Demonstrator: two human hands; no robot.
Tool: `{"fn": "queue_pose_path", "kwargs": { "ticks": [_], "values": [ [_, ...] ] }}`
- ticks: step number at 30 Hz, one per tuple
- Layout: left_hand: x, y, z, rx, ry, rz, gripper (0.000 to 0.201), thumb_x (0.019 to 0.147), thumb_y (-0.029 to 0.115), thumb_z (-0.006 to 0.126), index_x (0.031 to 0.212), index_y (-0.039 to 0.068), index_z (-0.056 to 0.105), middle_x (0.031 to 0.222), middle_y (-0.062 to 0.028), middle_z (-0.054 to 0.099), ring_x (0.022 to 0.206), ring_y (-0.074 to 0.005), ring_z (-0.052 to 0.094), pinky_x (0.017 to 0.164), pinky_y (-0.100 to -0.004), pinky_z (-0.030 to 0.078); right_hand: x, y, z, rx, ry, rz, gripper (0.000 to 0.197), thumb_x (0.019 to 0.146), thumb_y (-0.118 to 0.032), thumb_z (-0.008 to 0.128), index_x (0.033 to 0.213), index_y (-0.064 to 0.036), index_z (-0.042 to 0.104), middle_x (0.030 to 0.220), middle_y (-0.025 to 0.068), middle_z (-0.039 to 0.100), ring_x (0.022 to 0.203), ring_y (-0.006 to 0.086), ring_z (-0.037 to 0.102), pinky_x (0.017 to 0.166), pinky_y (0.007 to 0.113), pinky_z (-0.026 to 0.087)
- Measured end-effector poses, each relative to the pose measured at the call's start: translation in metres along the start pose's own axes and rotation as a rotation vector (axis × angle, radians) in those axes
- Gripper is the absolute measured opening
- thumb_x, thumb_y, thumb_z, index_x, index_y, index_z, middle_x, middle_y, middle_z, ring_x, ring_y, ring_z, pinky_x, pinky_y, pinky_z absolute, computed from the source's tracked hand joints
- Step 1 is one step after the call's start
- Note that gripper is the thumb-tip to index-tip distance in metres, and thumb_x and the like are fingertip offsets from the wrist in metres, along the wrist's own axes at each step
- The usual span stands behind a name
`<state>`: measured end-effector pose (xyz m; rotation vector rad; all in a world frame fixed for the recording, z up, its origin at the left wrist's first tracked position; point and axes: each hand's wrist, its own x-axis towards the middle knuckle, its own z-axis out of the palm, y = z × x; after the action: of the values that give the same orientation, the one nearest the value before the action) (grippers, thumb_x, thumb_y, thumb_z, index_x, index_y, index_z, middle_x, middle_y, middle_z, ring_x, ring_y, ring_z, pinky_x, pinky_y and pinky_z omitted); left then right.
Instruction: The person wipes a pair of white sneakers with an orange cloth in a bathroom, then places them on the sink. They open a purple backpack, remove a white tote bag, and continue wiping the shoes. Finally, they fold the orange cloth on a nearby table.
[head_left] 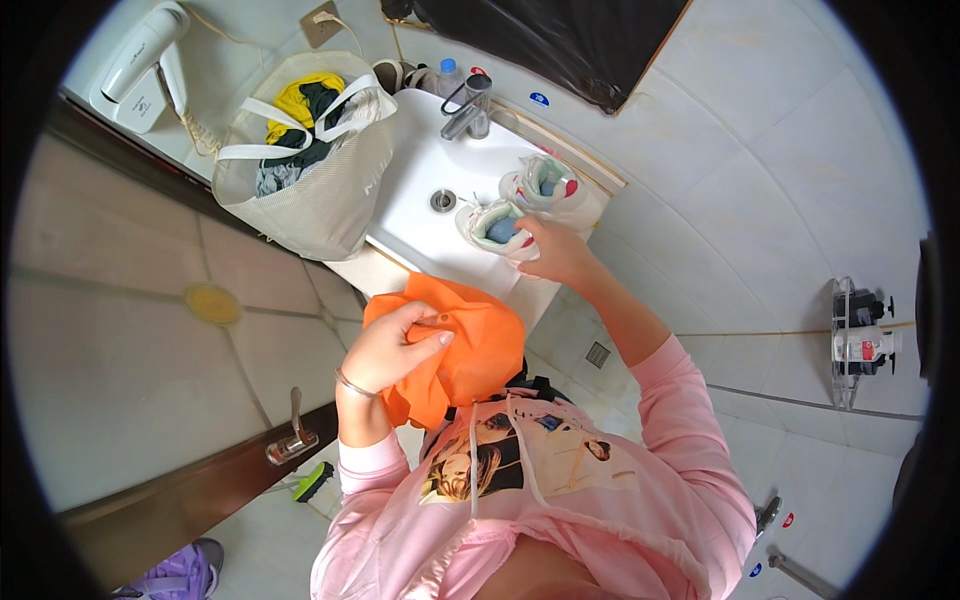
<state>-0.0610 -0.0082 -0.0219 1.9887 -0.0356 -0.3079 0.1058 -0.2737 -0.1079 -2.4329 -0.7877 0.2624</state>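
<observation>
My left hand (388,352) is closed on a bunched orange cloth (485,345), which hangs in front of my body by the counter's near edge. Whether the cloth is a bag I cannot tell. With its fingers at the opening of a white shoe (478,228), my right hand (555,252) grips that shoe by its heel end. Its mate, another white shoe (550,188), stands just beyond it. Both shoes are at the right side of the white sink (412,205), soles down, and show bluish insoles and red marks at the heels.
A pale laundry bag (310,215) full of clothes stands left of the sink. Behind the basin are a faucet (470,110) and a bottle with a blue cap (448,75). A hair dryer (140,65) hangs at the far left. The door handle (292,440) juts out at lower left.
</observation>
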Motion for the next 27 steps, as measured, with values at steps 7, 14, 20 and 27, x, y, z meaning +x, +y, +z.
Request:
{"fn": "queue_pose_path", "kwargs": {
  "ticks": [7,14,20,27],
  "values": [
    [0.003,0.020,0.004,0.122,0.242,-0.110,0.027,0.087,0.026,0.068,0.096,0.001,0.063,0.073,-0.0103,0.062,0.064,-0.0172,0.057,0.062,-0.0309,0.046,-0.010,-0.037,0.000,0.431,0.217,-0.069,0.071,0.073,-0.032,0.077,0.134,-0.0114,0.045,0.132,0.0187,0.047,0.116,0.0320,0.052,0.096,0.043,0.042],
    [0.015,0.049,0.030,0.310,0.544,0.027,0.029,0.083,0.023,0.069,0.098,-0.002,0.063,0.087,-0.0205,0.065,0.076,-0.0344,0.063,0.068,-0.0370,0.050,-0.059,-0.108,0.031,0.471,0.202,-0.334,0.077,0.075,-0.033,0.077,0.136,-0.0062,0.040,0.130,0.0184,0.049,0.123,0.0376,0.046,0.103,0.047,0.037],
    [0.003,0.046,0.034,0.280,0.535,-0.023,0.031,0.083,0.022,0.070,0.101,-0.003,0.063,0.089,-0.0193,0.066,0.076,-0.0306,0.064,0.069,-0.0342,0.050,-0.048,-0.081,0.039,0.966,-0.075,-0.313,0.065,0.081,-0.024,0.074,0.134,-0.0022,0.042,0.128,0.0166,0.053,0.118,0.0282,0.052,0.101,0.037,0.041],
    [-0.007,0.023,0.031,0.260,0.554,-0.117,0.036,0.084,0.025,0.071,0.103,-0.005,0.063,0.086,-0.0183,0.067,0.073,-0.0242,0.065,0.067,-0.0305,0.050,0.040,-0.028,-0.001,1.970,0.096,0.700,0.049,0.084,-0.020,0.068,0.125,-0.0021,0.048,0.126,0.0112,0.052,0.116,0.0173,0.049,0.098,0.030,0.040]
  ]
}}
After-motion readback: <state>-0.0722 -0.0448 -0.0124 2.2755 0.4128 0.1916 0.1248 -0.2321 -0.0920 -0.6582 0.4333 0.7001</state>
